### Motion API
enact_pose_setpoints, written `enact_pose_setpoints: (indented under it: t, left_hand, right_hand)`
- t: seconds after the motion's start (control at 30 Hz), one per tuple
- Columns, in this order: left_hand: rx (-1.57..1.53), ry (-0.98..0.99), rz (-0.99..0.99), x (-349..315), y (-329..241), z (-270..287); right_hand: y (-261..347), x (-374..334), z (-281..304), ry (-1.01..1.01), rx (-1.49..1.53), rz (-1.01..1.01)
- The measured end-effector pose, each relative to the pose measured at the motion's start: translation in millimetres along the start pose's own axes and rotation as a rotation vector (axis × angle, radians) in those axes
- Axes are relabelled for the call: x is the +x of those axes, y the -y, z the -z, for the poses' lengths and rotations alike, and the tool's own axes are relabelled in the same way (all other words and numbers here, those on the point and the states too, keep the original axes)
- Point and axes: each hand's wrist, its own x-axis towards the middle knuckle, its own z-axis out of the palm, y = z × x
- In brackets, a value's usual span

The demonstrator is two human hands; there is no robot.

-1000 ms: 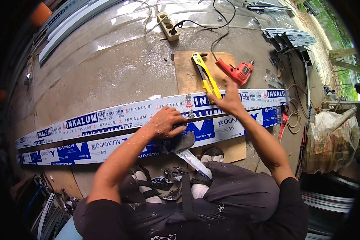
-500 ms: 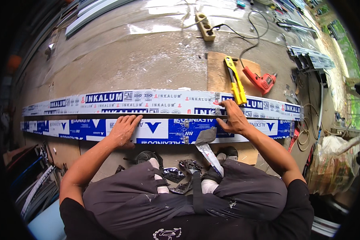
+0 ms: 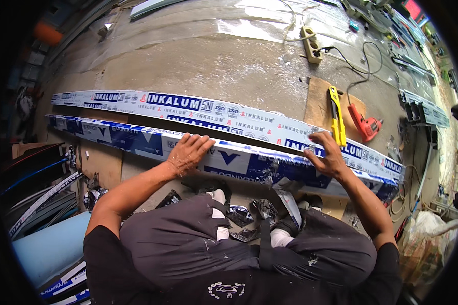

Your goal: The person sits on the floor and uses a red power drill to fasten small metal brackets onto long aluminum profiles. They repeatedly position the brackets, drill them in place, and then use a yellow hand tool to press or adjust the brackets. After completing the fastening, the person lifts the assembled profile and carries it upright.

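Two long aluminium profiles in printed protective film lie side by side across the floor in front of me. The farther, white-filmed profile [image 3: 257,123] shows its broad face. The nearer, blue-and-white-filmed profile [image 3: 132,138] is tilted, with a gap along the left between the two. My left hand [image 3: 190,153] grips the nearer profile, fingers over its upper edge and thumb hidden. My right hand [image 3: 328,156] curves above the right part of both profiles, thumb and fingers apart, beside a small metal fitting [image 3: 306,146]. A loose strip of film [image 3: 288,201] hangs from the nearer profile.
Beyond the profiles, a yellow-handled hand riveter [image 3: 337,117] and a red electric drill [image 3: 365,123] lie by a wooden board [image 3: 318,104]. A cable leads to a power strip [image 3: 311,44]. Film scraps [image 3: 241,216] lie between my feet; more profiles [image 3: 40,203] are at left.
The nearer profile has tilted, and the gap on the left has widened. My left hand stays on it; my right hand has loosened slightly at the fitting. The view has shifted left.
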Motion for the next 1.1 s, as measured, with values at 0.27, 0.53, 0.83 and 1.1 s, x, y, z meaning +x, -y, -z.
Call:
enact_pose_setpoints:
  t: [0.27, 0.53, 0.83, 1.1]
  left_hand:
    - [-0.144, 0.262, 0.041, 32.9, 7.2, 25.0]
    - [-0.122, 0.268, 0.055, 32.3, 1.5, 27.7]
    - [-0.024, -0.109, 0.013, -5.1, -6.0, -23.3]
    - [-0.082, -0.257, -0.061, -20.5, -24.2, -33.7]
  right_hand:
    - [4.3, -5.8, -19.8, 0.252, -0.070, -0.009]
    - [0.2, -12.8, -21.4, 0.125, -0.171, 0.096]
    - [-5.9, 47.5, -32.8, 0.178, -0.244, 0.127]
    - [-8.5, 81.3, -86.3, 0.379, -0.425, -0.021]
